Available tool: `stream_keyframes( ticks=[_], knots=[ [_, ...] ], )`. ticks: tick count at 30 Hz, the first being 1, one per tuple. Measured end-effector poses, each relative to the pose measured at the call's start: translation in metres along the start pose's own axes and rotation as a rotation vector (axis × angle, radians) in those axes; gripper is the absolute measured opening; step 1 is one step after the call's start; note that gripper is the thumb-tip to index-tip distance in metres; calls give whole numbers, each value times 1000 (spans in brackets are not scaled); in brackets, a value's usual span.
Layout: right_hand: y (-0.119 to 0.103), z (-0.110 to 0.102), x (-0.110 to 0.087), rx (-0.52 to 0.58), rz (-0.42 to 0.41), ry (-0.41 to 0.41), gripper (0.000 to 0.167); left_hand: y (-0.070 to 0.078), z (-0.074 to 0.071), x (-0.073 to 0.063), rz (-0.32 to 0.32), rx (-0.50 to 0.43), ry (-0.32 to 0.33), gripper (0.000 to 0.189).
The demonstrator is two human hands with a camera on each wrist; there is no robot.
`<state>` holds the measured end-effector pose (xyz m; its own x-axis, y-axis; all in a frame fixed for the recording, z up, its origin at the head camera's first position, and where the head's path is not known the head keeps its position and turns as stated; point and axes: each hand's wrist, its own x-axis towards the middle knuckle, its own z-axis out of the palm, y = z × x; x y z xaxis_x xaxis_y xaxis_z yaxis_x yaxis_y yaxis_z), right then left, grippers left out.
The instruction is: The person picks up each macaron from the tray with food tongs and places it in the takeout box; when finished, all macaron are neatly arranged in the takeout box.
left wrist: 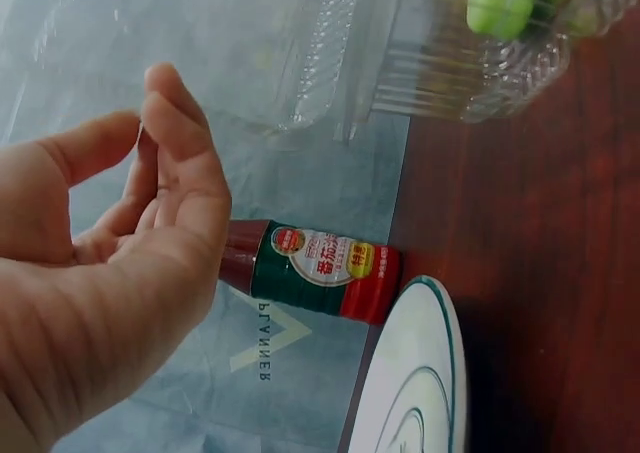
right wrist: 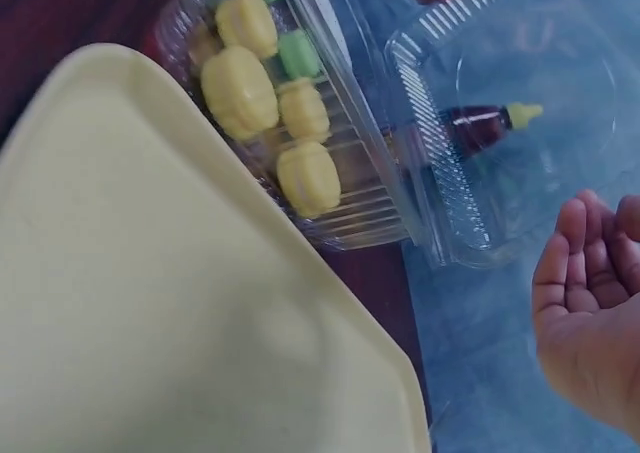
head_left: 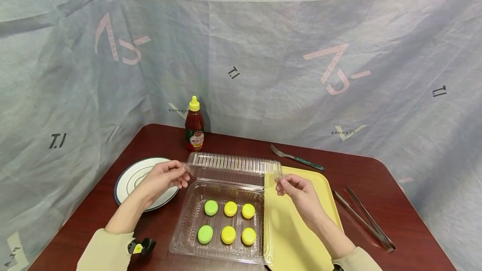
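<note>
A clear plastic clamshell box [head_left: 180, 231] stands with its hinged lid [head_left: 233, 163] raised at the back. Two green macarons [head_left: 205, 234] and several yellow macarons [head_left: 228, 235] lie in rows in its base. At the lid's left corner, my left hand [head_left: 162, 179] pinches the edge between thumb and forefinger. My right hand [head_left: 301, 198] pinches the opposite corner, above the yellow tray [head_left: 301, 241]. In the left wrist view, the thumb and forefinger of the left hand [left wrist: 150, 203] meet at the clear plastic. The right hand [right wrist: 595, 303] shows only partly in the right wrist view.
A white plate [head_left: 144, 168] with a dark rim sits left of the box, partly behind my left hand. Behind them stands a ketchup bottle [head_left: 194, 126]. A fork [head_left: 297, 159] lies beyond the tray, and metal tongs [head_left: 367, 221] lie to its right. Grey cloth hangs behind the table.
</note>
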<state>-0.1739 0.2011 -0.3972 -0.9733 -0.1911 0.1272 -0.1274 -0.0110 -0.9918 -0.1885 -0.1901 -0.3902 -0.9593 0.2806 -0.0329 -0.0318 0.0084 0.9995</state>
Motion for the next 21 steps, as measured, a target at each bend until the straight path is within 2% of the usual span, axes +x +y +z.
stream_keyframes(
  ticks=[5, 11, 16, 21],
  knots=[
    [3, -2, -14, 44, 0, -86, 12, -6, -4, -13, 15, 21, -82, 16],
    [11, -1, -28, -43, 35, -98, 26, -20, -6, -25, 63, 72, -151, 19],
    [21, 0, -36, -67, 35, -136, 27, -27, -5, -34, 68, 120, -166, 23],
    [30, 0, -41, -108, 35, -164, 24, -32, -2, -40, 95, 199, -151, 19]
  ],
)
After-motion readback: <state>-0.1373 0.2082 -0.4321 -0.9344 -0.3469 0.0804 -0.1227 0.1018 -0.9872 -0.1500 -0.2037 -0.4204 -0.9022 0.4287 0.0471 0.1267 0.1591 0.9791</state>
